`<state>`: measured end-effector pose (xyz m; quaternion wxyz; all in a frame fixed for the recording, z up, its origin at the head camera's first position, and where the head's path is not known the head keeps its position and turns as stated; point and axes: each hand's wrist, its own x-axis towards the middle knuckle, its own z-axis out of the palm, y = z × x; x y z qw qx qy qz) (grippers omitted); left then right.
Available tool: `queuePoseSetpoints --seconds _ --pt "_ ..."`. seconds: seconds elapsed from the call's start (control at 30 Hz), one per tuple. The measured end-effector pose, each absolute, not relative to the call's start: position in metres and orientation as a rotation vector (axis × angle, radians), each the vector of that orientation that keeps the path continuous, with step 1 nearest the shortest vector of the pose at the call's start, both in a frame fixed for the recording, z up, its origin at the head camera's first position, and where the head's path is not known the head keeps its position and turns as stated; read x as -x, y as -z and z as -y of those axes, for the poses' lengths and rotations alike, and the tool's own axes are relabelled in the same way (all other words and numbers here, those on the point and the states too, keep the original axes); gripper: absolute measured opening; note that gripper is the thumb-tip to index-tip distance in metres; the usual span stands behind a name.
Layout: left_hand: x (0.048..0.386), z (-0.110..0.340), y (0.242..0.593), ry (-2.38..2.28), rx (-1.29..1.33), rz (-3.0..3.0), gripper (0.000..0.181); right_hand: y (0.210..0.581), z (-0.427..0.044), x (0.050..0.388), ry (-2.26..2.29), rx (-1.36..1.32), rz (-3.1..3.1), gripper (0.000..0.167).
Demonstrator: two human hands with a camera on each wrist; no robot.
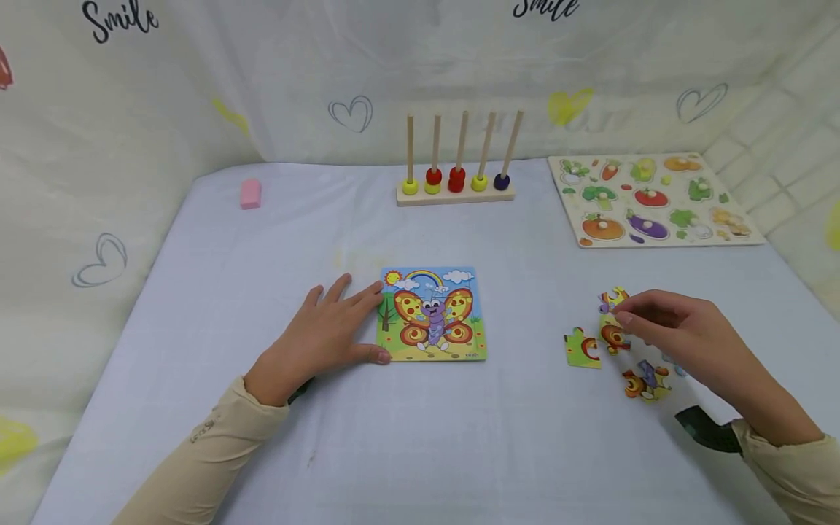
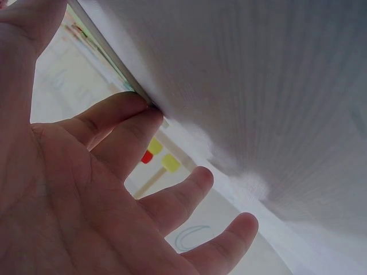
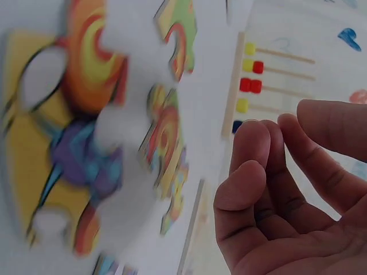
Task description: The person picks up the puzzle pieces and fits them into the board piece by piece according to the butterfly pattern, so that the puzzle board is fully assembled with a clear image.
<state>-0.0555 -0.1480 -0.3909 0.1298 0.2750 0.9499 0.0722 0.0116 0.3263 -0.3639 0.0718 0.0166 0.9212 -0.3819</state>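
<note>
A square butterfly puzzle board (image 1: 433, 313) lies mid-table in the head view. The left hand (image 1: 321, 328) rests along its left edge, fingers spread, thumb and fingertips touching it; the left wrist view shows two fingertips of that hand (image 2: 86, 166) at the board's edge. Loose puzzle pieces lie to the right: a green one (image 1: 581, 348), an orange and yellow one (image 1: 615, 337), and a purple and orange one (image 1: 647, 380). Over them hovers the right hand (image 1: 695, 343), its fingers bent. In the right wrist view that hand (image 3: 298, 200) has nothing visible between thumb and fingers.
A bead abacus (image 1: 456, 195) with five upright pegs stands at the back. Behind the loose pieces, a vegetable peg board (image 1: 656, 200) lies at the back right. A pink block (image 1: 251, 194) sits at the back left. A printed cloth hangs behind the table.
</note>
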Motion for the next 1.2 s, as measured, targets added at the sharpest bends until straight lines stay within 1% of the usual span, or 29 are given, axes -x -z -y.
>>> queuePoseSetpoints --seconds 0.37,0.63,0.9,1.07,1.2 --pt "0.055 0.148 0.390 -0.206 -0.809 -2.763 0.096 0.376 -0.362 -0.028 0.873 -0.050 -2.885 0.025" --pt "0.056 0.147 0.389 -0.216 -0.796 -2.755 0.096 0.387 -0.384 -0.032 0.746 -0.015 -2.926 0.020" --pt "0.056 0.148 0.393 -0.241 -0.790 -2.750 0.096 0.396 -0.388 -0.030 0.649 0.076 -2.939 0.017" --pt "0.056 0.149 0.393 -0.240 -0.800 -2.758 0.096 0.396 -0.386 -0.027 0.647 0.086 -2.942 0.013" --pt "0.056 0.149 0.393 -0.239 -0.800 -2.759 0.096 0.395 -0.384 -0.028 0.686 0.123 -2.963 0.014"
